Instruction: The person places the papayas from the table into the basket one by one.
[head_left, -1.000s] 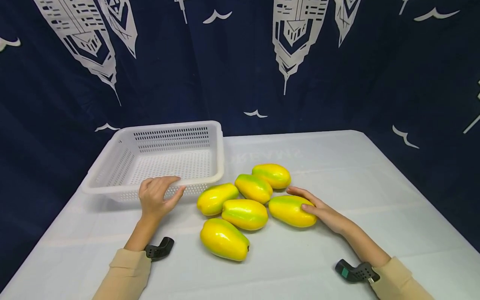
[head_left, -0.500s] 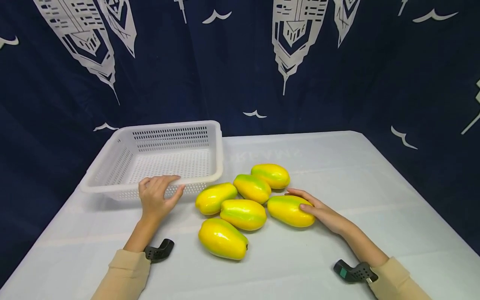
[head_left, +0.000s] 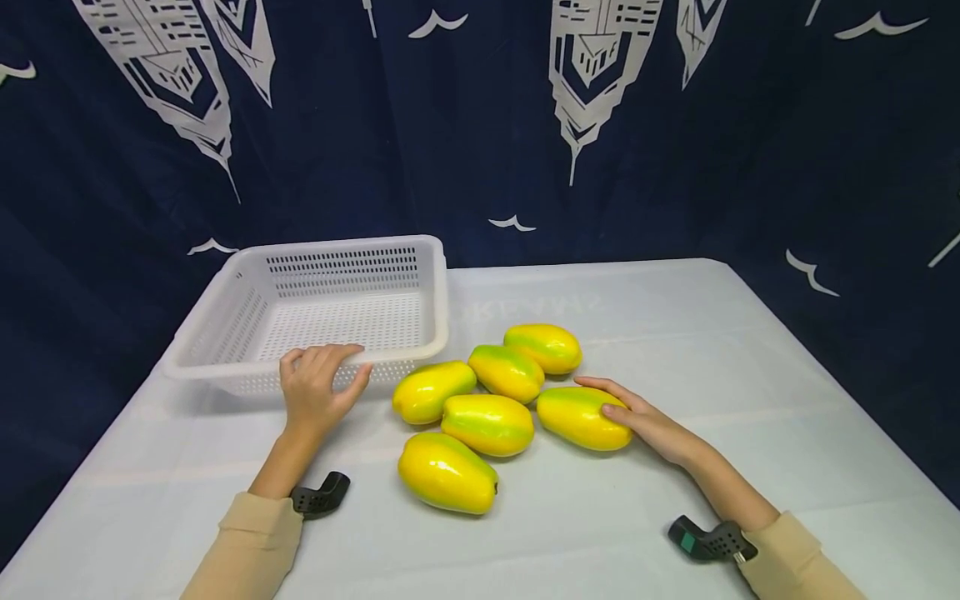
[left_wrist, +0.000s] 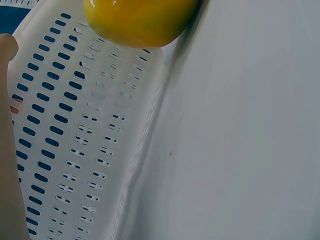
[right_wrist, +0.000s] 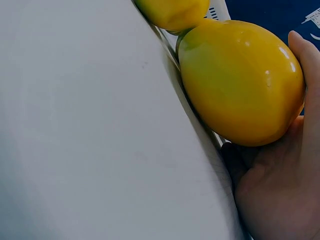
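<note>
A navy curtain [head_left: 420, 142] with pale prints hangs beyond 12 o'clock, behind the white table [head_left: 675, 333]. Taking the far edge as 12 and mid-table as the dial's centre, the white basket [head_left: 440, 308] sits upright at 10 o'clock. The left hand [head_left: 313, 392] straddles its near rim, fingers over the top and thumb outside, so it grips the rim; light, even pressure looks enough to steady the basket without dragging it. The right hand [head_left: 651, 425], at 3 o'clock, grips the rightmost papaya [head_left: 573, 417], which appears to rest on the table. Its fingers lie along the far side and its thumb over the upper end. That hold is set toward the fruit's right end, so the other end could well dip; sliding the fingers nearer the middle and spreading them should balance it, and the glossy skin probably calls for a full, firm wrap. Just beside it at 9 o'clock lies the middle papaya [head_left: 487, 425]; I cannot tell whether the two touch, so any lift is best made straight up, to avoid nudging it. The nearest papaya [head_left: 447, 472] is at 7 o'clock, the left papaya [head_left: 434, 392] at 10, just beside the basket, and the inner papaya [head_left: 506, 372] and farthest papaya [head_left: 543, 348] near 1. Smallest are the black left wrist camera [head_left: 321, 496] and right wrist camera [head_left: 705, 542], whose bulk should be held clear of the fruit.
</note>
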